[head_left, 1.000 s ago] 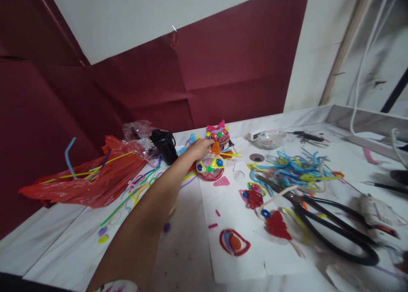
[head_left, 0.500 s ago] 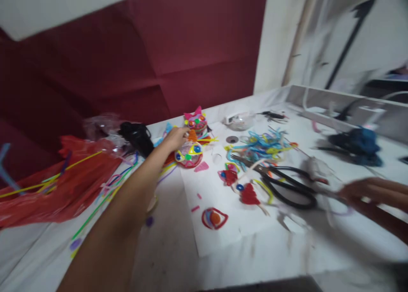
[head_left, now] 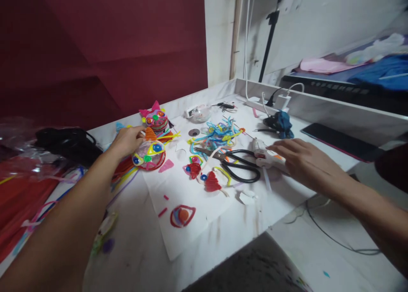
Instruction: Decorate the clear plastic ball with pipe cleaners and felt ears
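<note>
My left hand [head_left: 128,140] pinches an orange pipe-cleaner ear [head_left: 151,134] at the top of a clear round craft face [head_left: 148,159] with yellow-rimmed blue eyes and a green nose. Behind it sits a finished-looking pink cat face [head_left: 156,118] with pointed ears. On the right, my right hand [head_left: 295,156] is over the handle of a white hot glue gun [head_left: 260,149], fingers stretched and not visibly closed round it. Black-handled scissors [head_left: 242,166] lie beside the gun. Red pipe-cleaner pieces [head_left: 212,182] and a red-rimmed eye shape [head_left: 182,216] rest on white paper [head_left: 194,236].
A tangle of coloured pipe-cleaner scraps [head_left: 219,132] lies mid-table. Farther right are a blue cloth bundle [head_left: 283,124] and a dark phone-like slab [head_left: 334,141]. A red plastic bag [head_left: 25,202] and a black item [head_left: 65,143] crowd the left. A low ledge [head_left: 318,105] borders the table.
The view has swung right, showing more of the table's right side. My right hand has come in over the glue gun's handle. My left hand stays at the orange ear.
</note>
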